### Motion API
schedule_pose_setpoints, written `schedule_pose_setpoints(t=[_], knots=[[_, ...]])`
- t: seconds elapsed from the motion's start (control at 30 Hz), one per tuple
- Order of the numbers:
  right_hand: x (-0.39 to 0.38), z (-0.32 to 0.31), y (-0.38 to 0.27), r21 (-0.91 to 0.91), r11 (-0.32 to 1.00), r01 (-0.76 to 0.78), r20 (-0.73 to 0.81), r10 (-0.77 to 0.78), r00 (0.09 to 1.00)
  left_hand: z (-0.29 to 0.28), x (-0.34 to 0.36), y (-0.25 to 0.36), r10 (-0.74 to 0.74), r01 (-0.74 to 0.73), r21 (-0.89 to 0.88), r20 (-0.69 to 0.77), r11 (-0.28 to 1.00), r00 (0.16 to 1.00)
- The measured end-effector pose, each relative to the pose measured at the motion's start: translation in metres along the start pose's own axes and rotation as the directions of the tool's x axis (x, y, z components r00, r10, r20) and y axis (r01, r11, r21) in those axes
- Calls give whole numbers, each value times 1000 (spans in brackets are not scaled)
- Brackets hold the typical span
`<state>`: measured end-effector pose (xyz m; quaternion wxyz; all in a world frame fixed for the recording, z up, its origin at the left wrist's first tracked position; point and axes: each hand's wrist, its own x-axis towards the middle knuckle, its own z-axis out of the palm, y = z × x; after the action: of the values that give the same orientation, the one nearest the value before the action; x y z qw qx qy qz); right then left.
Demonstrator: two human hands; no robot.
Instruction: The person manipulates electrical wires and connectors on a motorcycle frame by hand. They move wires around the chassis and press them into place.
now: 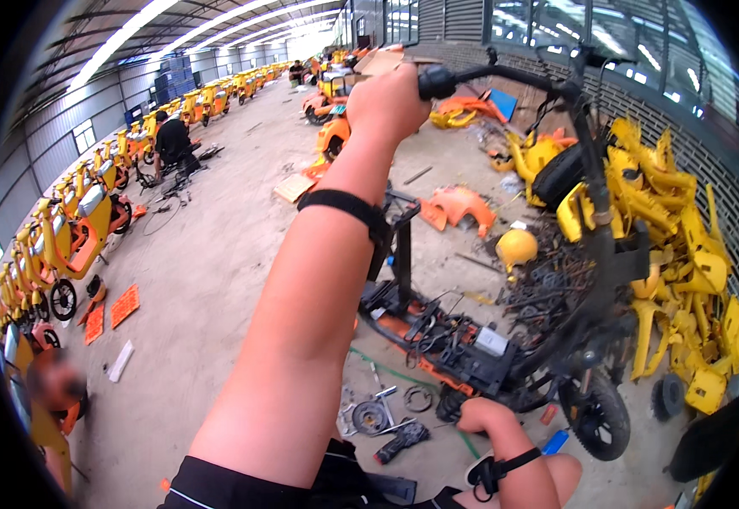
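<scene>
A stripped electric scooter (437, 339) leans in front of me, its wiring and a silvery box bare on the orange-edged frame. My left hand (391, 102) is closed round one end of its black handlebar (505, 76), with the inner part of the grip showing. Low on the right, my right hand (484, 416) has its fingers curled against a dark part (450, 404) at the frame's lower edge. What exactly it grips is hard to make out. A black front wheel (594, 416) stands to its right. Beside the frame lies a black-and-red power tool (402, 442).
Metal rings and wrenches (371, 416) lie near the power tool. A heap of yellow body panels (683, 271) leans along the brick wall, with dark metal parts (552, 284) before it. Yellow scooters (72, 220) line the left. Another person (174, 144) crouches farther off.
</scene>
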<state>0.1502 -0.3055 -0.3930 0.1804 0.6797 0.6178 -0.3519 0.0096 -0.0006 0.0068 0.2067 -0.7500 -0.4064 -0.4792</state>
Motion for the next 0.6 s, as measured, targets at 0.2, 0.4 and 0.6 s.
schedule_pose_setpoints(t=[0.2, 0.4, 0.6], knots=[[40, 38, -3, -71, 990, 124, 115, -115, 987, 13, -6, -5, 33, -33, 14, -29, 999, 999], [62, 58, 5, -84, 991, 104, 153, -91, 984, -5, 1, 5, -40, 39, 11, 104, 999, 994], [52, 39, 4, -76, 997, 23, 100, -15, 995, -4, 0, 2, -32, 31, 11, 127, 999, 991]])
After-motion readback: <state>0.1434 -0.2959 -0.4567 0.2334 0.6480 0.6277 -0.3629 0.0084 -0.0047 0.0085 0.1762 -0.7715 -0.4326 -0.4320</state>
